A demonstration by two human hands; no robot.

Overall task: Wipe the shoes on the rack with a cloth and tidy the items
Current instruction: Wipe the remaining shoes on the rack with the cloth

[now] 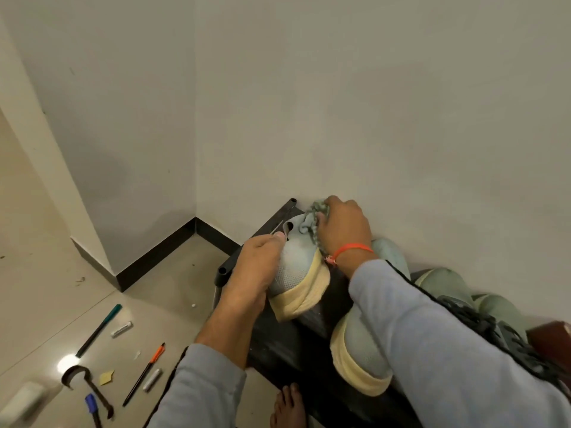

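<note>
A pale green sneaker (296, 267) with a cream sole sits tilted on the left end of the black shoe rack (293, 344). My left hand (253, 270) grips its side and tongue. At the shoe's heel end, near the wall, my right hand (343, 230) presses a bunched grey-green cloth (312, 220); an orange thread circles that wrist. The matching sneaker (361, 353) lies to the right on the rack, partly under my right sleeve. More green shoes (445, 282) stand further right against the wall, half hidden.
On the tiled floor to the left lie pens (99, 329), white markers (122, 329), an orange-tipped pen (145, 372), a curved metal tool (86, 387) and a yellow scrap (106, 377). A brown box (553, 338) sits at the right edge. My bare foot (287, 406) stands by the rack.
</note>
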